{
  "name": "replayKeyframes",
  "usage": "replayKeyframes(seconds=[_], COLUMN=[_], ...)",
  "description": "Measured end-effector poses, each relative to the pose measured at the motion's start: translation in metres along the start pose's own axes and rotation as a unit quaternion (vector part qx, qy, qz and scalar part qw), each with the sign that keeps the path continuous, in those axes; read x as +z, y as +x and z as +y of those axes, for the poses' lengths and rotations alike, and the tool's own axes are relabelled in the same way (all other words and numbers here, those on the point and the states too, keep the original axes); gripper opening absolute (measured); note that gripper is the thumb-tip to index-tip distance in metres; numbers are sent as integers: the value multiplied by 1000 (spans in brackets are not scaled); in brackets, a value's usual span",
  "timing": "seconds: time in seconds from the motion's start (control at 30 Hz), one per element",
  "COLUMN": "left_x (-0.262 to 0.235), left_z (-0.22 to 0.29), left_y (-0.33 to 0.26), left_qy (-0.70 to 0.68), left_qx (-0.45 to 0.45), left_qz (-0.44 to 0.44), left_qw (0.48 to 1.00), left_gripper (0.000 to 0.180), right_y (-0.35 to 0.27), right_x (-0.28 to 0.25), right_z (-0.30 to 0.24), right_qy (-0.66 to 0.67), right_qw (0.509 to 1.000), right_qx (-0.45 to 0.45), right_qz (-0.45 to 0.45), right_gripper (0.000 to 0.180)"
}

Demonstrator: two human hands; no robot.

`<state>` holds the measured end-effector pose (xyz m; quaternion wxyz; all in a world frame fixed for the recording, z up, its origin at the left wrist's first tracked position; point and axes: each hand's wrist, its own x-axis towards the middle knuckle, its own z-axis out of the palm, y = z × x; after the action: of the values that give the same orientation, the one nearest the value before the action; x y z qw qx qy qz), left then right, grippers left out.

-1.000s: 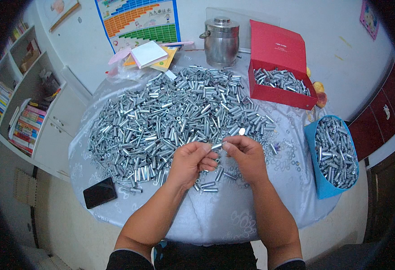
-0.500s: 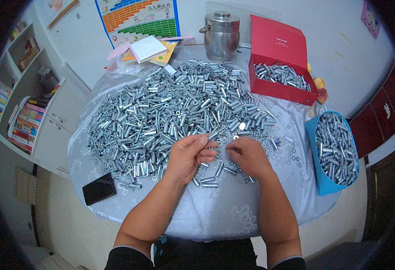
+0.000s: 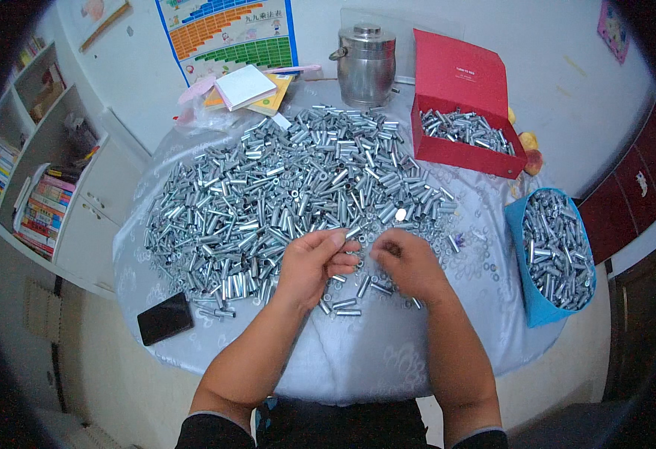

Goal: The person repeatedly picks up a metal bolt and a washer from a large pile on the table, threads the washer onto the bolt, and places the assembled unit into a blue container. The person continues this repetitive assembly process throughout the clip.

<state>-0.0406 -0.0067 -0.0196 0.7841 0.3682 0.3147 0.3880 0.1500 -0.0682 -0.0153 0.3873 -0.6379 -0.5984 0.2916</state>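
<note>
A wide heap of short silvery metal tubes point(image 3: 268, 187) covers the table's middle. At its near edge, my left hand point(image 3: 314, 262) is closed in a pinch, thumb against forefinger, on a small metal tube point(image 3: 352, 233) that points toward the right. Just to the right, my right hand point(image 3: 409, 262) has its fingers curled together. Whatever it may hold is hidden behind the fingers. The two hands are close but apart. Small flat washers point(image 3: 439, 243) lie scattered beyond and beside my right hand, and a few loose tubes point(image 3: 347, 304) rest below the hands.
A blue container point(image 3: 526, 299) full of metal pieces stands at the right edge. Behind it are an open red box point(image 3: 466, 159) of metal pieces and a steel pot point(image 3: 367, 67). A black phone point(image 3: 165, 319) lies front left. Notebooks point(image 3: 246, 87) sit at the back.
My right hand has shifted slightly left toward my left hand, its fingers still curled. A small pale round piece near its fingertips no longer shows. My left hand stays nearly still, still pinching the tube.
</note>
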Motion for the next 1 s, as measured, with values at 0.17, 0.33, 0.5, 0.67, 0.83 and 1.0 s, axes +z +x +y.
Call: replayKeyframes(seconds=[0.17, 0.33, 0.5, 0.67, 0.83, 1.0], left_x=[3, 5, 4, 0, -1, -2], left_z=[0, 0, -1, -2, -3, -2], left_y=[-2, -3, -3, -2, -1, -1], left_qy=[3, 16, 25, 6, -13, -39], left_qx=[-10, -7, -10, -15, -24, -29], left_qz=[-27, -32, -28, -38, -44, -54], left_qw=[1000, 999, 999, 999, 999, 997], left_gripper=[25, 24, 23, 23, 23, 22], right_y=[2, 2, 2, -1, 0, -3], right_x=[-3, 1, 3, 3, 5, 6], right_z=[-13, -13, -12, -23, -13, -19], right_qy=[374, 388, 381, 318, 314, 262], right_qw=[922, 918, 922, 945, 947, 962], right_qx=[63, 62, 59, 51, 30, 12], right_qz=[75, 55, 47, 61, 64, 71], right_gripper=[10, 11, 12, 15, 15, 14])
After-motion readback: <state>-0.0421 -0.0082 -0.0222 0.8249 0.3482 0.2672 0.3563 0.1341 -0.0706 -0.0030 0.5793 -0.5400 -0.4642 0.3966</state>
